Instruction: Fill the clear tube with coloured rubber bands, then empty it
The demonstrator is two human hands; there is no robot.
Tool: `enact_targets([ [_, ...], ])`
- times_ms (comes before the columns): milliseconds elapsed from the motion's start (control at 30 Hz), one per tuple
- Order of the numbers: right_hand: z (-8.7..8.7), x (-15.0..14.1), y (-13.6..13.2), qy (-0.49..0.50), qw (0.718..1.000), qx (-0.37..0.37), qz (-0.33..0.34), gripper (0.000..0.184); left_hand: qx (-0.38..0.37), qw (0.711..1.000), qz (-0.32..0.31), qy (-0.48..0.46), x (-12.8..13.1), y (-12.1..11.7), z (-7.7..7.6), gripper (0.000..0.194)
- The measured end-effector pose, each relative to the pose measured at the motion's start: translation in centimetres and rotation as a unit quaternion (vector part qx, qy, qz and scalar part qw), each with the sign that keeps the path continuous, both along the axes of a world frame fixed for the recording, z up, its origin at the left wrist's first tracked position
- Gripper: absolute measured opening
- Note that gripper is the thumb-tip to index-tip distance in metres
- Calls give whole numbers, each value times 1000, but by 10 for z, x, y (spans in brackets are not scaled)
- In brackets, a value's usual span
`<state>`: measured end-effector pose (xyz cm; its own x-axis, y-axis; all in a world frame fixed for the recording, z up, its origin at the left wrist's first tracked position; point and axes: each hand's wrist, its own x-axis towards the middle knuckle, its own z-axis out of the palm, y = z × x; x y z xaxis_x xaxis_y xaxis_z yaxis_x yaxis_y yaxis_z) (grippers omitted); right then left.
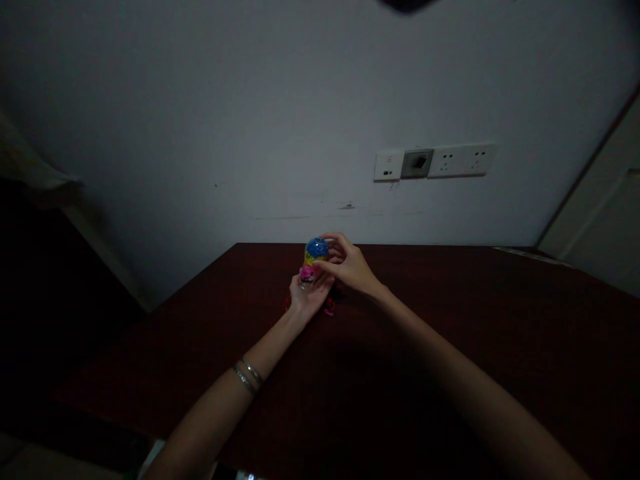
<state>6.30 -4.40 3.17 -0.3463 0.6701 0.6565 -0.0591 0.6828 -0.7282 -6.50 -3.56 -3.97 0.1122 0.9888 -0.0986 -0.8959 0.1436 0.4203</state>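
A small clear container (317, 249) with blue, yellow and pink inside is held upright, tilted a little, above the table. My left hand (309, 299) lies palm up under it, cradling its lower end with the thumb along its side. From the right, my right hand (349, 262) grips the container between thumb and fingers. Its exact kind and contents are too dark and small to tell. Small red and pink bits (329, 307), some loop-like, lie on the table beside and behind my left hand, which partly hides them.
The dark reddish-brown table (440, 300) meets a pale wall (280, 133). Wall sockets (457, 161) and a grey wall plate (417, 163) are on the wall at right. A pale door or panel (605, 200) stands at far right; the left side is in deep shadow.
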Motion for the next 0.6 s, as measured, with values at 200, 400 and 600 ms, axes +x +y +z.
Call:
enact_targets([
  [200,-3,4,4,-41,999,-4,9,47,-13,1000,5,11,0,-1,0,28],
  [400,-8,6,16,-6,998,14,-67,48,-18,991,56,122,-7,1,3,26],
  [600,-13,14,23,-33,992,24,-119,48,1,945,156,287,-16,12,-1,18],
])
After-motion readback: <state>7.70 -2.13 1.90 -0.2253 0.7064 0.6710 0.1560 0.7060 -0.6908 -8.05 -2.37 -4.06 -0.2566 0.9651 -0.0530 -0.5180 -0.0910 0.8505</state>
